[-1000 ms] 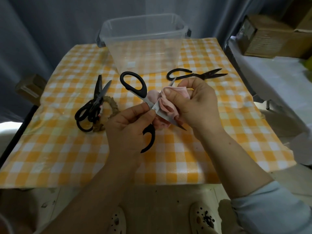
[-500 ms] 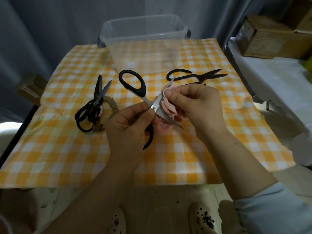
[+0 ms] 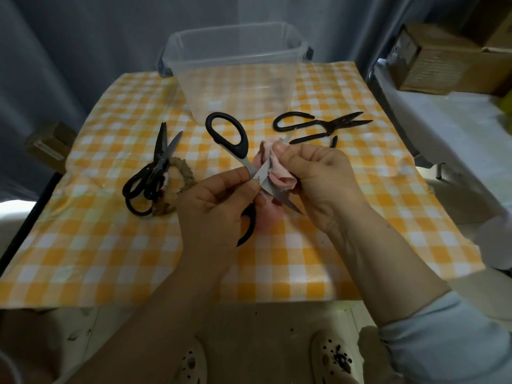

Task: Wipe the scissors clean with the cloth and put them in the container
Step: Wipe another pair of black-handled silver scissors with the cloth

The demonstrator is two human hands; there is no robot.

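Note:
My left hand [image 3: 219, 206] pinches a pair of black-handled scissors [image 3: 235, 145] near the pivot, blades spread open above the table. My right hand [image 3: 318, 176] grips a pink cloth [image 3: 277, 170] bunched round the upper blade, whose tip pokes out above my thumb. The lower blade points down to the right. A clear plastic container [image 3: 238, 76] stands at the table's far edge with nothing visible inside.
A second pair of black scissors [image 3: 155, 167] lies on a woven ring [image 3: 180, 184] at the left. Black metal shears [image 3: 318, 126] lie to the right of the container. The yellow checked tablecloth [image 3: 110, 259] covers the table. Cardboard boxes [image 3: 443, 56] sit at the far right.
My right hand has slid the cloth along the upper blade toward its tip. The scissors have tilted slightly while my left hand keeps its pinch at the pivot.

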